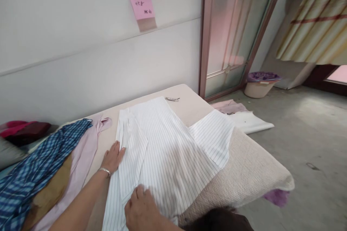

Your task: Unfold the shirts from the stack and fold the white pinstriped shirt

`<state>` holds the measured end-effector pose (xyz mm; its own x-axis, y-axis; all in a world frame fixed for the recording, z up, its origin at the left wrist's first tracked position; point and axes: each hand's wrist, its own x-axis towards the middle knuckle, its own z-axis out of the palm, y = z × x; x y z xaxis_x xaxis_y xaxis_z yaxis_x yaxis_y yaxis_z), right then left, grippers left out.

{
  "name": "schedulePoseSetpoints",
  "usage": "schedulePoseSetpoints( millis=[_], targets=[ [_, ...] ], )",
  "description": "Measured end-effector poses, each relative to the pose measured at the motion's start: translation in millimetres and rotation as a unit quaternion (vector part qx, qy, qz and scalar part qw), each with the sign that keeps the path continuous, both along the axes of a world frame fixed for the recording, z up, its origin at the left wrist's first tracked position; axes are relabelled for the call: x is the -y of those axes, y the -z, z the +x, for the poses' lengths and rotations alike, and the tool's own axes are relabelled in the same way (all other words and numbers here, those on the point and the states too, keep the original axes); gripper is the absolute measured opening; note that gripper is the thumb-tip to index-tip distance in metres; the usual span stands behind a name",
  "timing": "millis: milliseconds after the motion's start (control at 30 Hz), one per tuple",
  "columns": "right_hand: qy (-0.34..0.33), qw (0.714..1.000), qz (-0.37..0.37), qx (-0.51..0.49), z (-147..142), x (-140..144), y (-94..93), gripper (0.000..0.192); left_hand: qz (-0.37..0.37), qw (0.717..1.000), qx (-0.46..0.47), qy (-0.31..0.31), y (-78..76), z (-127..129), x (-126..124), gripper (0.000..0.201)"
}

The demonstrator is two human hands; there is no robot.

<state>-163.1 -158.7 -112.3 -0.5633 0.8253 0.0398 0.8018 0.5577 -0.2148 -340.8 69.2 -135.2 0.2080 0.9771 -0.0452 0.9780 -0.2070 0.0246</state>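
Observation:
A white striped shirt lies spread on a padded, cream-covered table, with one sleeve out to the right. Along its left side another part of the cloth is folded over onto the body. My left hand, with a bracelet at the wrist, rests on the shirt's left edge, fingers stretched out. Closer to me, my right hand is on the lower part of the folded cloth. Its fingers are bent and closed on the fabric, and the fingertips are partly hidden.
A blue checked garment and a pink garment lie at the left. Small dark scissors or a similar tool sit near the table's far edge. Beyond are folded cloth, a bin and a glass door.

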Motion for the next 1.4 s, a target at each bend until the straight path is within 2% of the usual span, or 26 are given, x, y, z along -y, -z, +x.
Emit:
schedulePoseSetpoints(
  millis=[100,167,300,400,467,533,600,633,700,733,833,867,900,967,1000,1033,1100,1200,1267,1333,1400],
  targets=[
    [0.011,0.999,0.004,-0.033,1.3,2.8,1.0,0.054,0.019,1.0,0.012,-0.019,-13.0,1.6,-9.7,0.06],
    [0.026,0.998,-0.002,-0.051,2.0,3.8,3.8,0.052,0.041,0.999,0.008,-0.026,-15.9,6.4,-14.7,0.054],
    [0.075,0.996,-0.031,-0.031,-0.4,0.3,10.8,0.039,0.09,0.994,-0.001,-0.064,-8.1,12.7,-17.5,0.035],
    [0.081,0.995,-0.058,0.008,-1.3,-5.2,11.1,0.034,0.088,0.993,-0.007,-0.078,-5.5,12.0,-15.4,0.03],
    [0.085,0.995,-0.058,0.016,1.6,-7.7,6.4,0.031,0.093,0.992,-0.043,-0.079,-11.0,16.3,-12.5,0.03],
    [0.101,0.994,-0.043,0.004,7.7,-8.8,-3.2,0.029,0.135,0.985,-0.083,-0.061,-23.2,32.6,-9.3,0.028],
    [0.123,0.992,-0.036,-0.016,17.0,-9.5,-17.8,0.031,0.176,0.981,-0.081,-0.012,-39.9,65.8,-7.8,0.028],
    [0.139,0.989,-0.035,-0.027,23.5,-10.1,-26.9,0.032,0.172,0.983,-0.056,0.023,-48.6,88.9,-8.3,0.029],
    [0.181,0.982,-0.048,-0.036,43.2,-12.0,-48.1,0.033,0.108,0.992,0.022,0.053,-63.6,145.1,-13.1,0.028],
    [0.204,0.976,-0.062,-0.035,58.1,-12.9,-59.4,0.032,0.065,0.995,0.066,0.049,-68.9,176.1,-17.4,0.026],
    [0.308,0.943,-0.113,-0.056,126.4,-10.8,-88.4,0.026,0.014,0.992,0.103,0.074,-74.4,267.5,-34.7,0.016],
    [0.37,0.917,-0.13,-0.075,154.9,-7.4,-93.7,0.021,0.001,0.991,0.115,0.074,-73.9,294.5,-40.3,0.013],
    [0.451,0.874,-0.158,-0.086,184.0,-2.7,-95.7,0.017,-0.011,0.989,0.127,0.071,-73.0,318.6,-44.7,0.012],
    [0.583,0.79,-0.174,-0.076,236.9,8.2,-89.1,0.025,-0.031,0.986,0.151,0.061,-72.0,355.8,-46.5,0.012],
    [0.622,0.759,-0.183,-0.059,258.0,12.9,-81.2,0.032,-0.04,0.984,0.164,0.058,-72.5,367.7,-42.5,0.013],
    [0.643,0.74,-0.191,-0.057,274.9,16.0,-71.1,0.038,-0.048,0.981,0.177,0.06,-73.6,374.4,-34.3,0.013],
    [0.646,0.725,-0.215,-0.1,296.6,15.4,-47.9,0.047,-0.064,0.974,0.204,0.076,-76.8,370.7,-4.2,0.013],
    [0.652,0.694,-0.21,-0.221,311.3,1.0,-19.6,0.051,-0.089,0.958,0.243,0.126,-78.7,326.9,71.9,0.014],
    [0.692,0.652,-0.16,-0.265,317.9,-9.7,-10.8,0.056,-0.117,0.938,0.288,0.154,-75.5,285.3,132.3,0.017],
    [0.75,0.598,-0.08,-0.27,324.0,-16.3,-8.4,0.069,-0.169,0.919,0.33,0.137,-69.4,247.8,186.7,0.019],
    [0.799,0.538,0.001,-0.27,327.7,-18.7,-8.8,0.083,-0.215,0.898,0.363,0.125,-62.1,222.1,224.8,0.02]
  ],
)
